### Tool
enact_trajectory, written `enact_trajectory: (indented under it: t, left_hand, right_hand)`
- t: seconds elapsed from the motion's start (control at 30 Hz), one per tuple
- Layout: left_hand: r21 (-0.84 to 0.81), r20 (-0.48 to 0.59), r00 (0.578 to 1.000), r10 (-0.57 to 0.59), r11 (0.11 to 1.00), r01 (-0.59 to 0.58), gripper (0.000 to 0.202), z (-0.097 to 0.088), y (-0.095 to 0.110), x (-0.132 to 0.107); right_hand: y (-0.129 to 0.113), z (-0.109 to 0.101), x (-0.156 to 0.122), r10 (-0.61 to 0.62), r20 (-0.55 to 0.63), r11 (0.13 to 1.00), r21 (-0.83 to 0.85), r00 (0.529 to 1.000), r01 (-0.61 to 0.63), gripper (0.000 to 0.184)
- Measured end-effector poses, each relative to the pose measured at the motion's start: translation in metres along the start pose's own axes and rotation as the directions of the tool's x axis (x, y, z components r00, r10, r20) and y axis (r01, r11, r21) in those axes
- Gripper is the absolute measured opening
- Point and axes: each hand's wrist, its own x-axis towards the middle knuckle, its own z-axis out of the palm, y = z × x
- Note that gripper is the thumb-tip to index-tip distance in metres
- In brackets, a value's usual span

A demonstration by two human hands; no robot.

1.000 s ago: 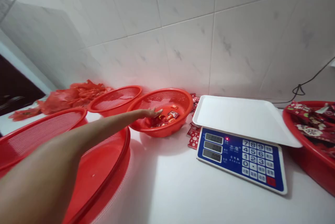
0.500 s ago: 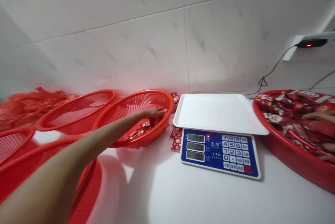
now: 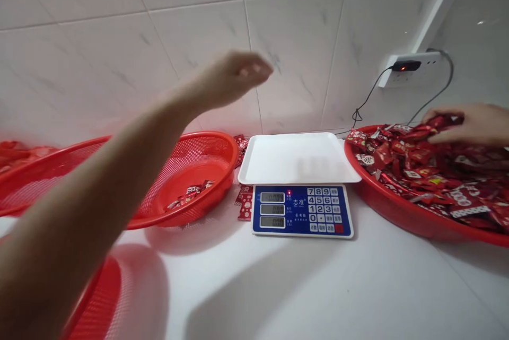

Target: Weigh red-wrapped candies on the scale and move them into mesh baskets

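Observation:
My left hand (image 3: 242,75) is raised in front of the tiled wall, above the gap between a red mesh basket (image 3: 214,141) and the scale's white tray (image 3: 298,157). It is blurred, its fingers look curled, and I cannot see anything in it. A few small red packets (image 3: 191,191) lie at the bottom of that basket. My right hand (image 3: 473,123) is over a large red tub (image 3: 401,218) heaped with red wrapped candies (image 3: 421,170). Its thumb and fingers close on some dark red candy packets (image 3: 439,123).
A blue-fronted digital scale (image 3: 302,211) stands on the white table (image 3: 254,276). Red printed packets (image 3: 245,205) lie beside it. More red baskets (image 3: 101,297) are at the left, with red plastic bags (image 3: 24,154) behind. A power strip (image 3: 413,67) with cables is on the wall.
My left hand has lifted out of the mesh basket and moved up. My right hand has risen from inside the candy pile with packets in its fingers. The view has turned right.

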Motion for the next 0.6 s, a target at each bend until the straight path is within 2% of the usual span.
enact_trajectory:
  t: [0.03, 0.1, 0.13, 0.2, 0.23, 0.3, 0.37, 0.43, 0.5, 0.6]
  left_hand:
    - [-0.073, -0.105, 0.993, 0.057, 0.995, -0.065, 0.026, 0.000, 0.020, 0.007]
    - [-0.219, -0.207, 0.978, 0.028, 0.973, -0.075, 0.026, 0.010, 0.049, 0.008]
    - [-0.290, -0.229, 0.973, 0.005, 0.954, -0.073, 0.027, 0.019, 0.057, 0.004]
    - [-0.385, -0.221, 0.975, 0.000, 0.919, -0.087, 0.030, 0.045, 0.058, -0.007]
    - [-0.403, -0.172, 0.985, -0.010, 0.913, -0.061, 0.032, 0.060, 0.052, -0.013]
    - [-0.421, 0.025, 0.999, -0.045, 0.906, 0.051, 0.041, 0.090, 0.033, -0.022]
    - [-0.389, 0.218, 0.972, -0.083, 0.907, 0.164, 0.043, 0.115, 0.010, -0.029]
    - [-0.338, 0.341, 0.935, -0.101, 0.914, 0.223, 0.042, 0.130, -0.010, -0.034]
    - [-0.321, 0.400, 0.911, -0.104, 0.915, 0.245, 0.043, 0.136, -0.023, -0.039]
    - [-0.317, 0.418, 0.900, -0.123, 0.909, 0.272, 0.045, 0.136, -0.032, -0.045]
  right_hand:
    - [-0.011, -0.007, 0.001, 0.046, 0.007, 0.996, 0.075, 0.999, -0.047, 0.022]
    - [-0.038, -0.014, 0.004, 0.040, -0.059, 0.982, 0.184, 0.997, -0.029, 0.021]
    - [-0.053, -0.012, 0.005, -0.009, -0.080, 0.974, 0.227, 0.997, 0.027, 0.021]
    - [-0.086, 0.004, 0.005, -0.157, -0.060, 0.934, 0.315, 0.986, 0.168, 0.021]
    - [-0.103, 0.017, 0.004, -0.246, -0.014, 0.898, 0.374, 0.969, 0.233, 0.020]
    - [-0.136, 0.050, 0.002, -0.386, 0.054, 0.835, 0.445, 0.921, 0.324, 0.022]
    - [-0.165, 0.085, 0.001, -0.461, 0.122, 0.809, 0.466, 0.879, 0.360, 0.022]
    - [-0.186, 0.112, 0.003, -0.503, 0.182, 0.805, 0.455, 0.845, 0.381, 0.021]
    - [-0.197, 0.127, 0.006, -0.524, 0.227, 0.811, 0.429, 0.821, 0.398, 0.022]
    - [-0.197, 0.124, 0.011, -0.529, 0.319, 0.827, 0.403, 0.786, 0.393, 0.040]
